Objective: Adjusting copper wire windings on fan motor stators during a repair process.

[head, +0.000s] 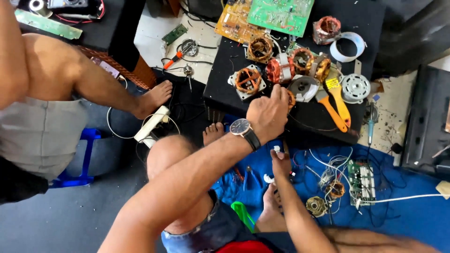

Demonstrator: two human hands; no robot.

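Your left fingers (280,93) curled together, tips on a copper-wound motor coil (290,99) atop the black box (225,89), left hand (268,114) wearing a wristwatch (241,127), your right hand (280,161) lower, thumb up, grip unclear, above blue mat (412,215), orange-handled pliers (335,105) just beside the coil.

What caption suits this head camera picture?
Left hand reaches among copper-wound motor coils on a black table; right hand hovers below it.
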